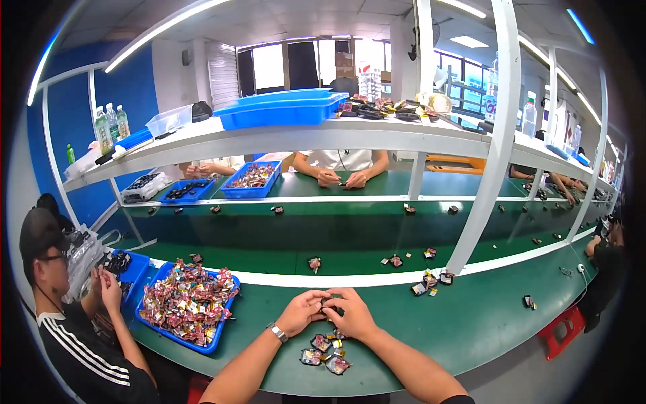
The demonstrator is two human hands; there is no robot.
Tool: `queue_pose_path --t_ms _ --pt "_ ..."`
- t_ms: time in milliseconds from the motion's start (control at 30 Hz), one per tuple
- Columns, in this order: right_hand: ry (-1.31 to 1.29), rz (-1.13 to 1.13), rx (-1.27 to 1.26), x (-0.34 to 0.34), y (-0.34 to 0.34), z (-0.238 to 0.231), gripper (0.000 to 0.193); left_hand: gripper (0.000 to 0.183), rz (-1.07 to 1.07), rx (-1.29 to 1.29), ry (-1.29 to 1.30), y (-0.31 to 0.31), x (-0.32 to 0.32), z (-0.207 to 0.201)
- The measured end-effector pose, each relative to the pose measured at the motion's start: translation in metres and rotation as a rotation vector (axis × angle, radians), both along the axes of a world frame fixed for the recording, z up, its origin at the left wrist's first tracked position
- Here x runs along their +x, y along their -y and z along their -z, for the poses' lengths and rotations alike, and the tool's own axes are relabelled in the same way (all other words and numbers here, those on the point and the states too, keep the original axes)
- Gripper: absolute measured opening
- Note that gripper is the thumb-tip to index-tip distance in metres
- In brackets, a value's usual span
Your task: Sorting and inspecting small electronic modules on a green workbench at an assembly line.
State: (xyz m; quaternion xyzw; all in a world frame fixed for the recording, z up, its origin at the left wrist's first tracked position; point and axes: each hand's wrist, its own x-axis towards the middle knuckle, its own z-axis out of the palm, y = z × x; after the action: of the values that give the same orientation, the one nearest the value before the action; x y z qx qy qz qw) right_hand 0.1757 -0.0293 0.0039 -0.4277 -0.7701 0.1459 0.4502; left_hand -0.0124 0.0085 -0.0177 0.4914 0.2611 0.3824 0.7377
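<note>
Above the green table point(404, 320), my left hand point(301, 312) and my right hand point(352, 316) meet with curled fingers. Between them is a small black part point(338, 311), mostly covered by the fingers, so its exact kind is hard to make out. Both hands appear closed on it. Just below, between my forearms, lie several small electronic assemblies point(321, 342) with black casings, reddish wrapping and silvery-yellow pieces. One more assembly point(338, 365) rests closest to the table's front edge. A metal watch point(276, 332) circles my left wrist.
Left of my hands stands a blue tray point(232, 296) heaped with similar assemblies. A person point(81, 337) works beside it. More assemblies point(431, 281) cluster by a white post point(486, 182). Beyond a white rail lies a green belt point(323, 232) with scattered pieces. An overhead shelf point(296, 139) holds blue trays.
</note>
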Motion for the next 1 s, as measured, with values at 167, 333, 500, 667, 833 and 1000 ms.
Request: queue_pose_path --t_ms 167,333,500,667,833,1000 --pt "-0.017 0.018 0.017 0.0001 -0.0009 0.0042 0.014 0.028 -0.019 -0.026 -0.003 0.0001 0.0006 -0.0004" --pt "-0.063 0.013 -0.003 -0.0023 -0.0029 0.0085 0.015 0.028 -0.013 -0.015 0.021 0.0002 -0.0013 0.0003" --pt "-0.067 0.017 -0.04 -0.0005 -0.0031 0.0096 0.016 0.028 -0.01 -0.022 0.016 0.0008 0.0003 -0.0015" --pt "-0.096 -0.043 -0.006 -0.0053 -0.0014 0.0091 0.022 0.025 -0.074 0.044 0.026 0.0049 0.0021 -0.0024" --pt "-0.066 0.003 0.078 -0.0073 0.0014 0.0031 0.021 0.026 -0.034 0.017 0.122 0.0027 -0.0005 0.0016" --pt "-0.136 0.035 0.071 -0.0093 0.0003 0.0057 0.018 0.027 -0.024 0.035 0.135 0.0041 0.0012 -0.0007"
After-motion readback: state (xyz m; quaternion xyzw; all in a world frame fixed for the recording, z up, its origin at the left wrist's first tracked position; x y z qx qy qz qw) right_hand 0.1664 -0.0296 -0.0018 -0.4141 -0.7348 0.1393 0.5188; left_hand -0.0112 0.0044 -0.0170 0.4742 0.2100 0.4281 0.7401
